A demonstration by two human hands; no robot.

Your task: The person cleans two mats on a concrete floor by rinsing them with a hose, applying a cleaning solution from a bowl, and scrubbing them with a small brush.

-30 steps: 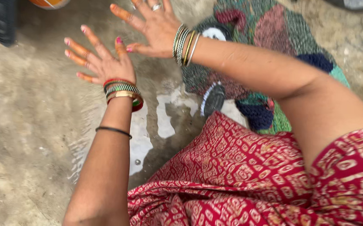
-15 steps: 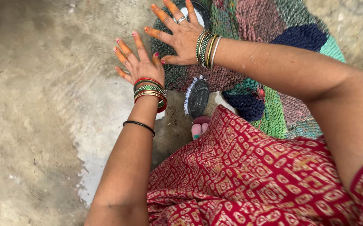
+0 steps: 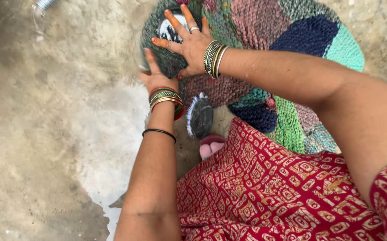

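**A:** Where does the work stand?

**B:** The person crouches over a wet concrete floor (image 3: 46, 134). A round knitted mat (image 3: 291, 40) in patches of green, pink, navy and teal lies on it, in front of the knees and out to the right. The right hand (image 3: 189, 42) presses flat on the mat's dark green near edge, fingers (image 3: 175, 22) spread wide, holding nothing. A shiny dark round thing (image 3: 169, 27) peeks out from under those fingers; what it is cannot be told.

**A:** And the left hand?

**B:** The left hand (image 3: 155, 76) sits at the same edge, just beside the right. Its fingers are blurred and partly hidden by the mat, so it cannot be told whether they grip the edge or only touch it.

**A:** What would make this step go well?

**B:** Probably keeping the right palm's weight steady so the soaked mat does not slide, while the left works the rim close by. The scrub brush (image 3: 201, 117) lies on the floor between the left wrist and the red patterned garment (image 3: 282, 187), within reach. A pink sandal (image 3: 211, 145) shows just below it; the floor looks slippery there, so footing likely matters.
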